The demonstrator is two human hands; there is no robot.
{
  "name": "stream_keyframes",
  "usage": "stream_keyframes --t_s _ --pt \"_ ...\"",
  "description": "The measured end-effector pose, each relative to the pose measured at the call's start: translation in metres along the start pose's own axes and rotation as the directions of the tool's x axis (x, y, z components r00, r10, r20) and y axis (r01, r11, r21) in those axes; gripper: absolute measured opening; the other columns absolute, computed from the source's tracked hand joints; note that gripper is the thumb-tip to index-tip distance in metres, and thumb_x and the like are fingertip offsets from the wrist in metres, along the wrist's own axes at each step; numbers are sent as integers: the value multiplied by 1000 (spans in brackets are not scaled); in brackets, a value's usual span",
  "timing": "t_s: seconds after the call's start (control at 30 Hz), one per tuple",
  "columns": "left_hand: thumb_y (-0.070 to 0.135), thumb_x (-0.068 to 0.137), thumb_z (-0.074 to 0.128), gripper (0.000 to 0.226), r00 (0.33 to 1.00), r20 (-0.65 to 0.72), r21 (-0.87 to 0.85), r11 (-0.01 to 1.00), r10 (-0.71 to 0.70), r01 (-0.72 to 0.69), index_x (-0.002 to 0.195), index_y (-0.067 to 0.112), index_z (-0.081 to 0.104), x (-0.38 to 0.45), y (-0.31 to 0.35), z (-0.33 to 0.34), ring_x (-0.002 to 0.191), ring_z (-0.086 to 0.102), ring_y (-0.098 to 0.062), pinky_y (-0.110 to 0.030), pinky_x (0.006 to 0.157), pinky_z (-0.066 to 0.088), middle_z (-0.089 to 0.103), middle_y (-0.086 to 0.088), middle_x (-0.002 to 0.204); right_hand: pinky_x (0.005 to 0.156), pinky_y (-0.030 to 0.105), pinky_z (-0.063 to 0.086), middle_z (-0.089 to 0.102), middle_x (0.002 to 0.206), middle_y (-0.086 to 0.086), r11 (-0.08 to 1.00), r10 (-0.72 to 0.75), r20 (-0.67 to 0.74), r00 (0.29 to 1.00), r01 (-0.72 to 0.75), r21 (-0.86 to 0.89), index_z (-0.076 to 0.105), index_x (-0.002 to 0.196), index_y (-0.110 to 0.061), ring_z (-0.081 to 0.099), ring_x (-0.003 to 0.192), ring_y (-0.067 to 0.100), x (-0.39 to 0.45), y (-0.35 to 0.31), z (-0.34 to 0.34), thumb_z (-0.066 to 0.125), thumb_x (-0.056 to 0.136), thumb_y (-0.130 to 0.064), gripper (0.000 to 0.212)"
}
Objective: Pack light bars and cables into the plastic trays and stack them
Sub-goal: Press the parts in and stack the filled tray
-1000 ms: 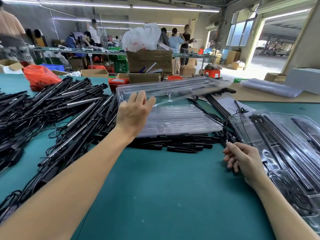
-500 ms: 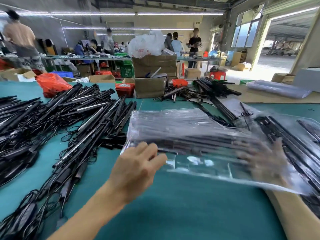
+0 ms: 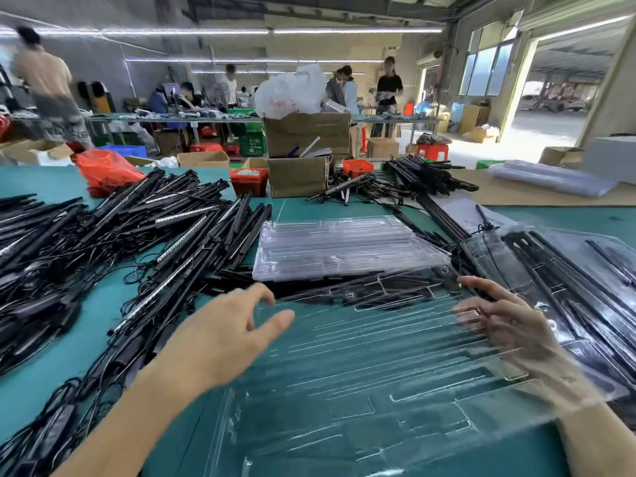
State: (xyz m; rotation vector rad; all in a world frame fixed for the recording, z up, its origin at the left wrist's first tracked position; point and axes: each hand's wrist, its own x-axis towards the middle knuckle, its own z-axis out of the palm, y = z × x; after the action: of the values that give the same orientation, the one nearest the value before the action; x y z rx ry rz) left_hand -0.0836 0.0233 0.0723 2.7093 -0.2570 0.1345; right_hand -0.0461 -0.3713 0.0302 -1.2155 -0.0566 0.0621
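Clear plastic tray (image 3: pixel 371 366), empty, low over the green tabletop (image 3: pixel 86 342) in front of the person. Right hand (image 3: pixel 516 335) under its right edge, seen through the plastic; grip unclear. Left hand (image 3: pixel 223 335) beside its left edge, fingers loosely spread, holding nothing. Behind: stack of trays (image 3: pixel 344 249). Left: heap of black light bars and cables (image 3: pixel 113 242). Right: a filled tray (image 3: pixel 564 280). Cardboard boxes (image 3: pixel 303 156) beyond.

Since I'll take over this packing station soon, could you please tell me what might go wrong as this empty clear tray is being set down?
The flimsy clear plastic tray is held by the right hand alone; the left hand is open beside it, so it could flex or slip. Its far edge overlaps loose black light bars, so it may sit unevenly. Tangled black cables nearby could snag it.
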Motion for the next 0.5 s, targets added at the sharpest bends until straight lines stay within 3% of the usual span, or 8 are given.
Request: stream_keyframes --t_s 0.1,0.17,0.23,0.33,0.43,0.5 --pt "77 89 28 61 967 -21 127 959 -252 253 134 38 42 26 -25 17 121 41 -18 -40 96 44 49 3 125 31 21 45 65 70 26 999 15 -8 1000 -15 35 57 128 -7 58 38 19 -2 -2 1 36 73 8 60" --pt "77 90 30 68 934 65 123 932 -351 342 142 33 35 34 -36 30 132 32 -28 -45 102 38 39 -8 140 45 32 56 66 68 25 1000 0 1 1000 0 -18 55 131 -10 64 48 28 0 -3 0 37 74 5 62" --pt "77 89 35 72 923 106 133 925 -369 355 144 31 33 37 -42 40 135 28 -31 -46 105 35 34 -10 142 60 38 61 68 65 20 995 -1 -2 1000 1 -101 52 133 -11 68 58 31 -1 -5 3 41 80 -8 55" --pt "75 90 37 70 932 105 164 930 -347 328 144 31 32 39 -49 44 133 26 -29 -45 105 35 32 -8 138 54 31 58 68 64 15 980 -23 -94 995 3 -199 52 133 -12 67 56 25 1 -2 1 53 81 -16 53" --pt "71 89 48 75 932 141 60 942 -334 329 148 27 34 42 -56 38 134 27 -27 -44 109 33 38 -6 138 47 24 50 70 80 12 978 -8 -106 994 -14 -208 49 137 -11 60 57 17 5 4 -2 58 76 -2 62" --pt "70 83 60 83 936 155 -98 938 -315 332 148 24 39 43 -59 31 129 39 -24 -41 107 38 50 -1 129 49 22 48 68 88 11 984 11 -83 997 -25 -178 48 140 -15 57 60 16 9 6 -7 55 71 10 74"
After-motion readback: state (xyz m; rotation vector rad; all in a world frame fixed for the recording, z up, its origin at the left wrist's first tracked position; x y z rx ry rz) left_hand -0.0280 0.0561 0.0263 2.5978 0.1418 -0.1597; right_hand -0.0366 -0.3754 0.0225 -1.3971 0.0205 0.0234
